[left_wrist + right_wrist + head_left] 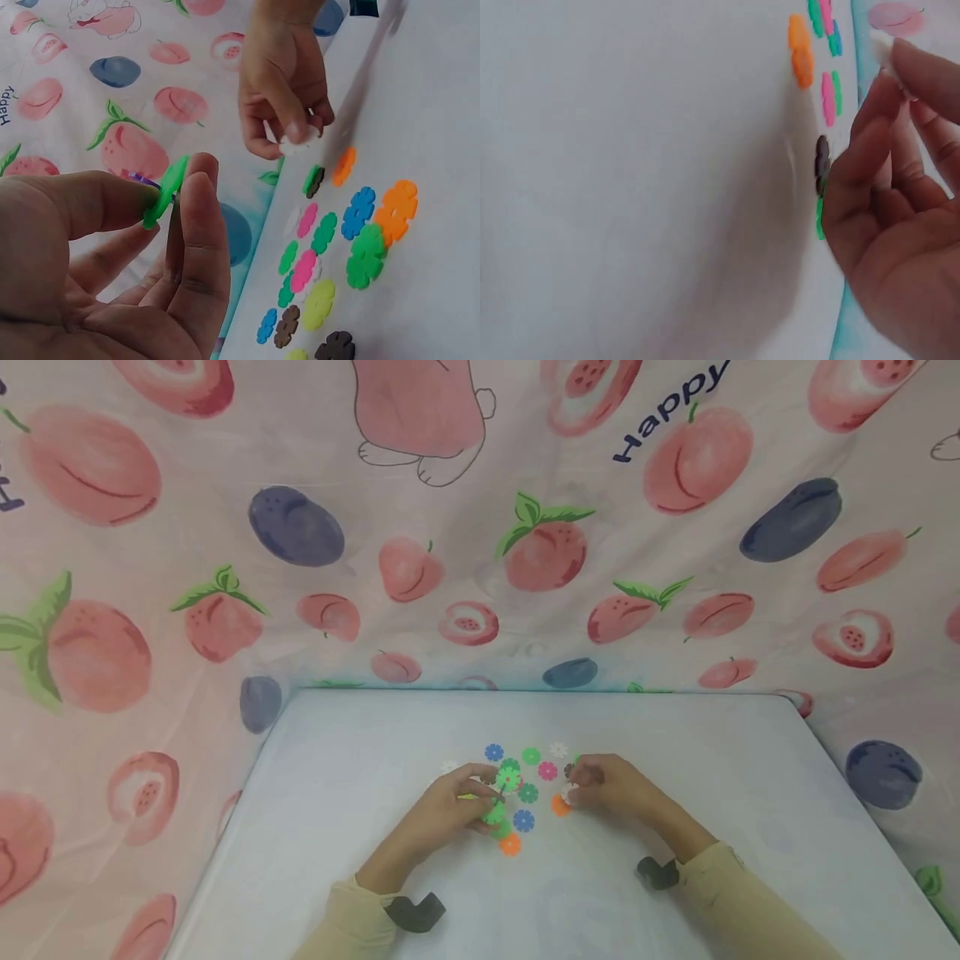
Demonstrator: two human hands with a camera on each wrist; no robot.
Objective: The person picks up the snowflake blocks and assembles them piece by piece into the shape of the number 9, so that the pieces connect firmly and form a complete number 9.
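My left hand pinches a bright green notched flower-shaped disc between thumb and fingers, above the table. A purple piece pokes out beside that disc, near the thumb; how the two meet is hidden. Held between the thumb and fingertips of my right hand is a white notched disc, seen almost edge-on in the right wrist view. Between the hands lie loose discs of the same kind, among them a blue disc, a pink disc and an orange disc.
The white table ends at a back edge against a fruit-printed cloth. More discs lie under or near the left hand, including a yellow disc and a black disc. Dark straps hang at both wrists.
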